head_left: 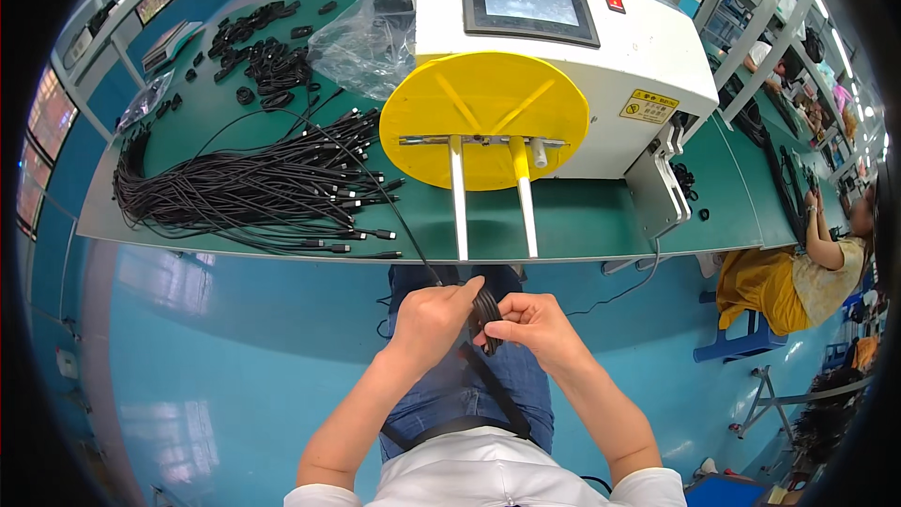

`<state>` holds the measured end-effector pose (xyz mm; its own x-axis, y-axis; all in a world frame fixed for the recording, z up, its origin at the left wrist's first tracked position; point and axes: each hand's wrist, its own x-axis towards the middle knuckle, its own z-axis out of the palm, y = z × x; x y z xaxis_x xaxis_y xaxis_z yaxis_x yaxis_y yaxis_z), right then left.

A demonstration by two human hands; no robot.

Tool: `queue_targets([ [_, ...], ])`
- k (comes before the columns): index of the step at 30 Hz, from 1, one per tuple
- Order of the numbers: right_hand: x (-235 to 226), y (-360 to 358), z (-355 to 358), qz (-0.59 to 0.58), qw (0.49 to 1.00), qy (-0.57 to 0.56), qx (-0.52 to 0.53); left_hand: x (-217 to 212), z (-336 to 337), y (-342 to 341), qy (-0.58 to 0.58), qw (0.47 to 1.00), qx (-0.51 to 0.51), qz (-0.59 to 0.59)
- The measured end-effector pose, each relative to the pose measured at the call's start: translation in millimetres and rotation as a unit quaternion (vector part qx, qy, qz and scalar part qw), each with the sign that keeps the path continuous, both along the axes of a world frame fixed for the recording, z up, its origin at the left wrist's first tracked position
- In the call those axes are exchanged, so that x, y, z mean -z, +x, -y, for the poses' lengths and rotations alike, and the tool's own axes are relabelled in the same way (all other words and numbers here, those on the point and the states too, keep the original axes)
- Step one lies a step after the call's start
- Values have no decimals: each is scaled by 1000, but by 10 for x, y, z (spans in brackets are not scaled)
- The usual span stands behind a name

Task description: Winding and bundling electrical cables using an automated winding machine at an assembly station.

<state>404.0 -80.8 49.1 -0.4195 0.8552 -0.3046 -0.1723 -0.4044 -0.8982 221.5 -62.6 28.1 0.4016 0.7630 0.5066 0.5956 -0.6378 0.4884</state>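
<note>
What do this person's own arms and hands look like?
White sleeves show at the picture's lower edge, with bare forearms beyond them. The left hand and right hand are ungloved; no watch or bracelet shows.

Left hand (434, 319) and right hand (537, 327) pinch a coiled black cable (488, 314) over some blue jeans (511, 376), just off the green tabletop (591, 225) — big pile of black cables (235, 183) up there, left of a white machine (610, 70) with a yellow disc (422, 122).

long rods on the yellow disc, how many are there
2: a silver rod on the left and a yellow-and-silver rod on the right, both jutting from the yellow disc.
</note>
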Motion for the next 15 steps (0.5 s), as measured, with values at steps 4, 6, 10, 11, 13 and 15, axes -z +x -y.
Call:
queue_targets([
  [4, -75, -20, -34, 33, 999, 1, -7, 36, -10, 4, -3, 1000, -14, 10],
  [6, -73, -49, -44, 50, 999, 0, -8, 12, -5, 50, -3, 999, -29, 13],
  [10, 8, -126, -33, 41, 999, 6, 33, 24, -32, 77, 37, 997, -58, 37],
  [11, -2, -130, -32, 41, 999, 5, 27, 71, -52, 68, 75, 994, -53, 54],
  [13, -15, -128, -29, 43, 999, 1, 17, 86, -53, 58, 114, 990, -46, 70],
  [15, 26, -111, -34, 48, 999, 13, 16, 83, -34, 57, 82, 995, -43, 40],
])
